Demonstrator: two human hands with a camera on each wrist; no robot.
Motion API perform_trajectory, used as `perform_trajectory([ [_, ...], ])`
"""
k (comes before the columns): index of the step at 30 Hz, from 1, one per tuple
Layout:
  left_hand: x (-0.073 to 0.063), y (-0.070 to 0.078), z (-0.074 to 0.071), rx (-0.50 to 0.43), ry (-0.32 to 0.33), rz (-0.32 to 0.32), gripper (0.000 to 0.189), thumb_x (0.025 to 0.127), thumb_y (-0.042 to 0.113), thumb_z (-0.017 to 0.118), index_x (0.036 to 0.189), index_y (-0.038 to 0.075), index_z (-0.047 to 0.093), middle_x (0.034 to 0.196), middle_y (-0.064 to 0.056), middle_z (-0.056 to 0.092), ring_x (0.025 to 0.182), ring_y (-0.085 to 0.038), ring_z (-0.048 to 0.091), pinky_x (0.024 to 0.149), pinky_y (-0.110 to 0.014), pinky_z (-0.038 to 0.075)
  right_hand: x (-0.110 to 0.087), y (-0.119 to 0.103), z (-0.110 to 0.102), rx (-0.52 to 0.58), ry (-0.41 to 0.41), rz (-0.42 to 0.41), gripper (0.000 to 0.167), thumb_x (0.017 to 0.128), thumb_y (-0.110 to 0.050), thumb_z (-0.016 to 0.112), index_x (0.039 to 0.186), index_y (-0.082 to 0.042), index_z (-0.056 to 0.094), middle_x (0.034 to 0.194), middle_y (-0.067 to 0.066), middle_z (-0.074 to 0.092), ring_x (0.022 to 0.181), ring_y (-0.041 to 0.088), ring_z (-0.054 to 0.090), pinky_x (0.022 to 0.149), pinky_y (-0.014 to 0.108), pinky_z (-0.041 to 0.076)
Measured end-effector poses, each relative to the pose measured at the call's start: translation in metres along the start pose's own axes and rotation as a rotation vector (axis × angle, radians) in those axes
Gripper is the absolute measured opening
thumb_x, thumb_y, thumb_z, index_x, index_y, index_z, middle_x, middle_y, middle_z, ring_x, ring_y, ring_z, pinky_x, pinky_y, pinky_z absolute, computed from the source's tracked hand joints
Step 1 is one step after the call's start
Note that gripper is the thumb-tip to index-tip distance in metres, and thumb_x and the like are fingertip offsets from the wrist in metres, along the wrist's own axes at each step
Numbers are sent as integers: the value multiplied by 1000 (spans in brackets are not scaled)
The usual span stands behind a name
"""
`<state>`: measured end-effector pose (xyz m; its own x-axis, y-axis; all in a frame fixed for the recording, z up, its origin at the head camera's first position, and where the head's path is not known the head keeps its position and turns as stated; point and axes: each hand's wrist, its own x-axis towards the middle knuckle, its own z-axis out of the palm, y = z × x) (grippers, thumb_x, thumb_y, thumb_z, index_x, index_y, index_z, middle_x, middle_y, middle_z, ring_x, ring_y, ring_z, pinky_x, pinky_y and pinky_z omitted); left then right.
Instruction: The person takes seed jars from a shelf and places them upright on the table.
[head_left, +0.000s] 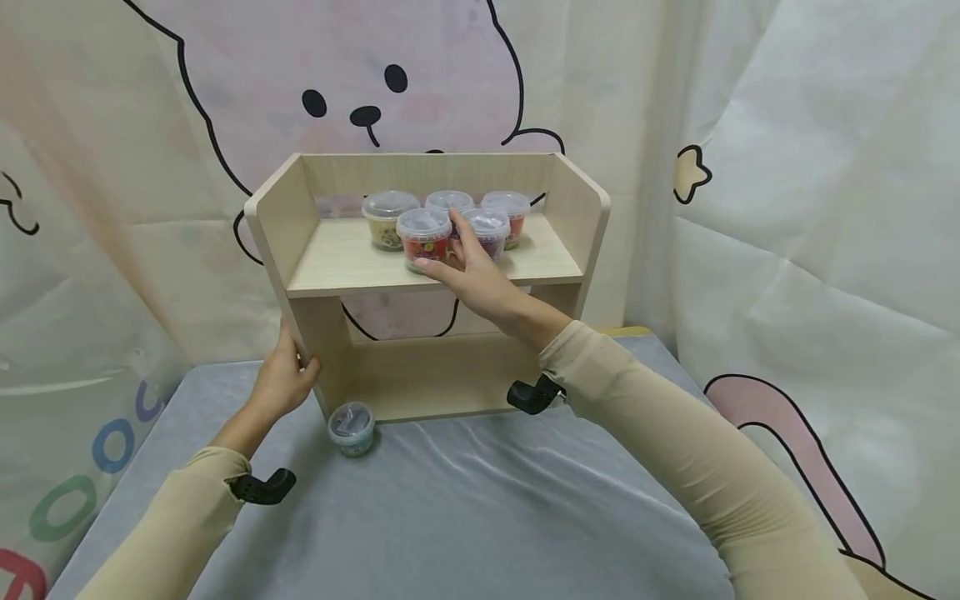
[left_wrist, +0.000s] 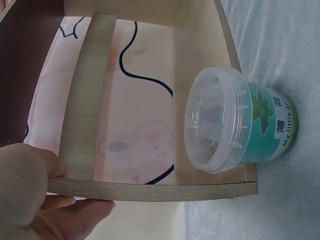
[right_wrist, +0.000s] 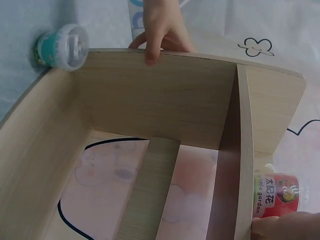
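Note:
A small two-tier wooden shelf unit (head_left: 420, 372) stands on the table. My left hand (head_left: 282, 372) grips the edge of its left side panel, thumb inside and fingers outside. On the upper tier, my right hand (head_left: 483, 279) holds a red-labelled lidded plastic cup (head_left: 424, 233), thumb across its lower front and forefinger at its right side. Its other fingers are mostly hidden. Close by stand a yellowish cup (head_left: 387, 221), a purple-toned cup (head_left: 487, 227), an orange-red cup (head_left: 514, 212) and one partly hidden cup (head_left: 448, 200). A teal-labelled cup (left_wrist: 265, 117) sits below my left hand, by the unit's front left corner.
A grey-blue cloth (head_left: 480, 508) covers the table. The unit's back has a crossbar (left_wrist: 90, 100) with gaps around it. Pale printed curtains (head_left: 810, 208) hang behind and at both sides.

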<state>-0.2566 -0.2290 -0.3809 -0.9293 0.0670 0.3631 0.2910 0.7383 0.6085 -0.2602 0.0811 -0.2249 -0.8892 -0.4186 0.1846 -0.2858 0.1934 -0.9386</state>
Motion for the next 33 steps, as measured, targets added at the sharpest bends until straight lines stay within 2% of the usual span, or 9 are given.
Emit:
perform_trajectory([
  [4, -2, 0, 2, 5, -4, -3, 75, 95, 3, 53, 156, 2, 8, 130, -43, 55, 111, -56, 62, 89, -63, 54, 6, -1, 3, -40, 13, 9, 95, 100, -30, 61, 163, -23, -10, 172, 6, 6, 160, 17, 8, 130, 38, 16],
  [9, -4, 0, 4, 9, -4, 2, 76, 94, 3, 53, 156, 3, 9, 127, -42, 57, 107, -54, 64, 88, -62, 54, 11, -2, 5, -95, 46, 45, 97, 99, -35, 63, 163, -25, -9, 172, 3, 0, 160, 17, -1, 130, 44, 7],
  [14, -3, 0, 4, 5, 3, 3, 77, 93, 3, 53, 156, 3, 9, 127, -41, 57, 107, -54, 64, 88, -62, 55, 18, -1, 5, -104, 58, 58, 98, 98, -40, 62, 162, -26, -11, 173, 3, -4, 160, 19, -3, 130, 47, 5],
  [17, -3, 0, 3, 6, 6, -1, 77, 93, 3, 53, 157, 4, 9, 127, -41, 57, 108, -54, 64, 88, -63, 55, 21, 0, 7, -106, 66, 49, 95, 99, -40, 61, 163, -26, -8, 172, 3, -2, 160, 19, 1, 130, 45, 7],
  [23, -2, 0, 2, 9, 12, -8, 76, 93, 2, 53, 156, 3, 10, 129, -41, 56, 110, -55, 63, 90, -64, 54, 26, 3, 11, -105, 75, 11, 84, 103, -33, 57, 164, -23, 1, 171, 5, 10, 158, 25, 17, 129, 41, 20],
  [28, -1, 0, 1, 12, 5, -12, 76, 94, 2, 53, 156, 3, 10, 130, -41, 56, 111, -54, 63, 91, -64, 54, 30, 2, 14, -91, 82, 29, 78, 104, -34, 54, 164, -21, 6, 171, 5, 14, 159, 21, 17, 129, 39, 19],
  [33, 0, 0, 0, 19, 6, -9, 77, 94, 3, 52, 157, 4, 8, 126, -41, 58, 105, -52, 64, 89, -63, 54, 33, 1, 15, -65, 87, 70, 76, 105, -35, 53, 164, -23, 7, 172, 3, 15, 159, 16, 15, 129, 38, 18],
])
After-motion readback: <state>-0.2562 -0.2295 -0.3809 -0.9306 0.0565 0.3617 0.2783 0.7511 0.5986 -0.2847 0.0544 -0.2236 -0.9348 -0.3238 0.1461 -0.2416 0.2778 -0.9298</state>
